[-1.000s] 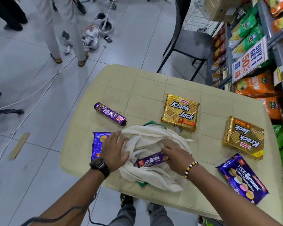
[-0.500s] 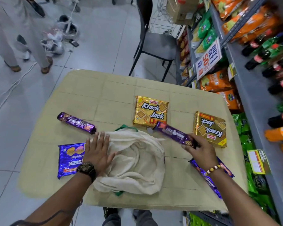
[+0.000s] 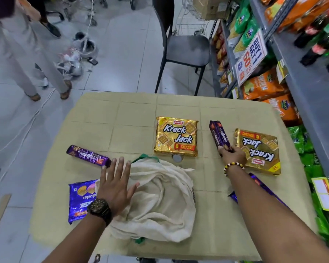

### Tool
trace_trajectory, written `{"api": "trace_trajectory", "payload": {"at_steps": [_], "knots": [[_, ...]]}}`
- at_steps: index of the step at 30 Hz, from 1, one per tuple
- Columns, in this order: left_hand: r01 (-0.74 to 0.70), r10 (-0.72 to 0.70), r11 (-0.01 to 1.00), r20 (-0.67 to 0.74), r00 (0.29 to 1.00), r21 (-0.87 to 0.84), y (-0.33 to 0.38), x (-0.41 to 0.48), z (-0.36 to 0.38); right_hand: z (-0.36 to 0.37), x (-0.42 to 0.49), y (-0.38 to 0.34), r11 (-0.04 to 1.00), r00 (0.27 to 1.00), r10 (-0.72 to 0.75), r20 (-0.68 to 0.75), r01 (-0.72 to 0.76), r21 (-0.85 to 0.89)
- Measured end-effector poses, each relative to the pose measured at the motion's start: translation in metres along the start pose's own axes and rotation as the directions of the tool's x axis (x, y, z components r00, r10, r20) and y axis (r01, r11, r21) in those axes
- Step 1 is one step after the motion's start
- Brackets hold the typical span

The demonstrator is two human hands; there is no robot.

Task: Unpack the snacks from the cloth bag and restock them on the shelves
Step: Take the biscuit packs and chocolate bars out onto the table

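Note:
A crumpled white cloth bag point(image 3: 160, 202) with green handles lies on the beige table point(image 3: 133, 114). My left hand point(image 3: 116, 181) rests flat on its left edge, fingers spread. My right hand point(image 3: 233, 155) grips the near end of a purple Hide & Seek biscuit roll point(image 3: 218, 136), which lies on the table between two gold Krack Jack packs point(image 3: 177, 136) point(image 3: 258, 150). Another purple roll point(image 3: 88, 156) lies at the left. A flat purple Hide & Seek pack point(image 3: 80, 198) lies under my left wrist. A further purple pack point(image 3: 258, 185) is mostly hidden by my right forearm.
Store shelves point(image 3: 300, 76) with orange and green snack bags, bottles and a promotion sign point(image 3: 252, 57) run along the right. A black chair point(image 3: 184, 44) stands behind the table. A person's legs point(image 3: 32, 59) and white cables on the floor point(image 3: 72, 59) are at the far left.
My right hand drew the purple roll out of the bag and carried it right, setting it down between the two Krack Jack packs. My left hand flattened on the bag.

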State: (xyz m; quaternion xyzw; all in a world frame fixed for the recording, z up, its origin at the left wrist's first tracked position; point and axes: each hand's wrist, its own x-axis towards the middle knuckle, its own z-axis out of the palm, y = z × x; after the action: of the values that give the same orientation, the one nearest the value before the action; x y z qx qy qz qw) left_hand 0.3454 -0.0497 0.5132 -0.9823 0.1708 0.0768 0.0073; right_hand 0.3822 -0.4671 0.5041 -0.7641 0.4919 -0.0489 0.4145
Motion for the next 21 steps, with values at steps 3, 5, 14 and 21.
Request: {"api": "trace_trajectory", "payload": {"at_steps": [3, 5, 14, 21], "knots": [[0.024, -0.024, 0.999, 0.005, 1.000, 0.022, -0.004, -0.010, -0.004, 0.014, 0.002, 0.009, 0.989, 1.000, -0.001, 0.021, 0.005, -0.150], [0.036, -0.037, 0.999, 0.031, 0.999, 0.022, -0.002, -0.016, -0.009, 0.015, 0.003, 0.010, 0.952, 0.996, -0.033, 0.081, 0.056, -0.302], [0.126, -0.120, 0.990, 0.091, 0.989, -0.056, 0.025, -0.031, -0.020, -0.039, -0.017, -0.002, 0.870, 0.923, -0.198, 0.330, 0.321, -0.375], [0.559, -0.507, 0.822, 0.308, 0.805, -0.107, -0.012, -0.044, -0.014, -0.039, -0.104, 0.031, 0.935, 0.795, -0.214, 0.567, 0.335, -0.116]]}}
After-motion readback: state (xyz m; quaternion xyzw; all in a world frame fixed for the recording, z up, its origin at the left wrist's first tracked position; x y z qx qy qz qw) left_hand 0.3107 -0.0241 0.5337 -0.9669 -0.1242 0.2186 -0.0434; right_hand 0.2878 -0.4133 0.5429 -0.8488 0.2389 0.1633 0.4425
